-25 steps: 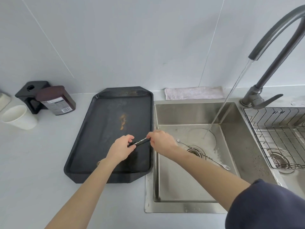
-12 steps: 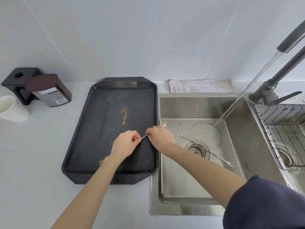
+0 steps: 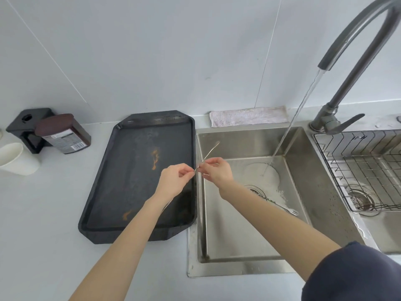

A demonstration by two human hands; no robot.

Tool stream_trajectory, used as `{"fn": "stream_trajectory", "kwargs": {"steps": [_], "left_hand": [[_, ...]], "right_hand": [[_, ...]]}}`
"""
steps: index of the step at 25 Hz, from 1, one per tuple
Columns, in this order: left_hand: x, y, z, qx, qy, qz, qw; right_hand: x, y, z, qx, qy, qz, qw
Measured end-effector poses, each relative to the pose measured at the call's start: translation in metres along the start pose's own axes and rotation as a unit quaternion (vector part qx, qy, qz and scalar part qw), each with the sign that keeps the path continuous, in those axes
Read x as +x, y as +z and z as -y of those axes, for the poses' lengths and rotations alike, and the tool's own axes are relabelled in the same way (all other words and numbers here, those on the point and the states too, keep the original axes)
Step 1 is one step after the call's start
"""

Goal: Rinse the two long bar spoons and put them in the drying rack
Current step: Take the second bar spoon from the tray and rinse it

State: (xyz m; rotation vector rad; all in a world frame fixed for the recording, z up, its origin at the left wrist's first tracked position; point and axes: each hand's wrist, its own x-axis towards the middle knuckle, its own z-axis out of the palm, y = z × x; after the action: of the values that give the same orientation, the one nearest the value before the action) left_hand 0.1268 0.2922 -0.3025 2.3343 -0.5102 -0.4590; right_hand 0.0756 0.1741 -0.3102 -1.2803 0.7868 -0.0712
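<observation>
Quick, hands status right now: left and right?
Left hand: pinching the bar spoon at its shaft.
Right hand: pinching the same bar spoon, just past the left hand's fingers.

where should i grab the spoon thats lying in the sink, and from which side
Probably pinch the spoon on its thin stem just behind the forked end, coming straight down from above. It lies flat on the sink floor, its other end hidden under the right forearm, so that bare end is the free part. Both hands are busy with the other spoon.

Single head-worn view, steeply downward, close over sink (image 3: 249, 261) and counter (image 3: 43, 213).
</observation>
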Motion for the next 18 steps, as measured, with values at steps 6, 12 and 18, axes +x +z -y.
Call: {"fn": "stream_trajectory", "kwargs": {"steps": [6, 12, 18], "left_hand": [[-0.001, 0.034, -0.049, -0.061, 0.029, 0.028, 0.997], [0.009, 0.084, -0.103, -0.110, 0.051, 0.061, 0.991], [0.022, 0.124, -0.146, -0.129, 0.052, 0.063, 0.988]], "right_hand": [[-0.008, -0.056, 0.017, 0.059, -0.009, -0.029, 0.998], [-0.009, -0.126, 0.040, 0.047, -0.036, -0.053, 0.997], [0.006, -0.183, 0.057, 0.033, -0.044, -0.057, 0.997]]}}
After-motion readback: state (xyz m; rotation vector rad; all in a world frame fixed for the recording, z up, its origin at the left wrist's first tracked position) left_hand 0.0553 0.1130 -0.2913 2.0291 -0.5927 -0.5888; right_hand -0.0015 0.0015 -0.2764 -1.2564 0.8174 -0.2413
